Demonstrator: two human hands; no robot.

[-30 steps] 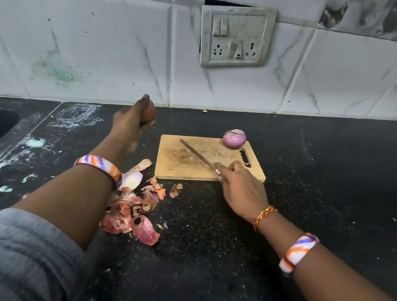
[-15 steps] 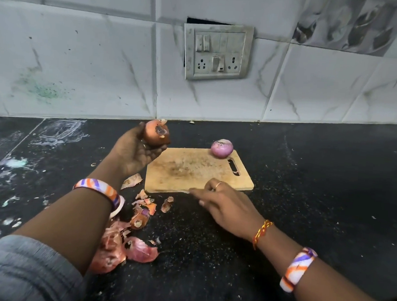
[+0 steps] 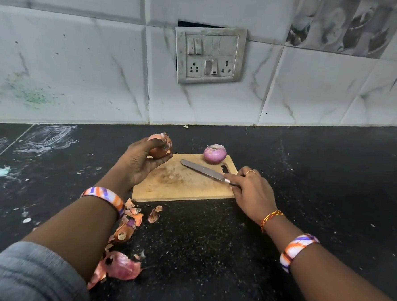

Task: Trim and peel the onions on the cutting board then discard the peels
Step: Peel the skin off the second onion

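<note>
1. Fingers of my left hand (image 3: 141, 163) are curling round an unpeeled onion (image 3: 158, 146), and I am holding it up at the far left corner of the cutting board (image 3: 179, 186); its brown skin is still on and a loose flake is sticking up at its top.
2. My right hand (image 3: 250, 193) is gripping the handle of a knife (image 3: 205, 171) at the board's right edge, fingers closed over it, and the blade is pointing left and away across the wood, lying low over the surface; I cannot tell whether it is touching.
3. I am seeing a ring on one finger of that hand, a red-and-yellow thread (image 3: 271, 218) round the wrist, and an orange, white and purple band (image 3: 297, 249) further up the forearm; a matching band (image 3: 104, 197) is sitting on my left wrist, above a grey sleeve (image 3: 27, 277).
4. A peeled onion (image 3: 215, 153), purple and glossy, is resting on the board's far right corner, just beside the handle slot and apart from the blade.
5. Onion peels (image 3: 122, 266) are lying in a loose heap on the black counter (image 3: 330, 181) near the board's front left corner, partly under my left forearm.
6. Beyond the counter, a tiled wall is carrying a switch panel (image 3: 209, 55) with sockets.
</note>
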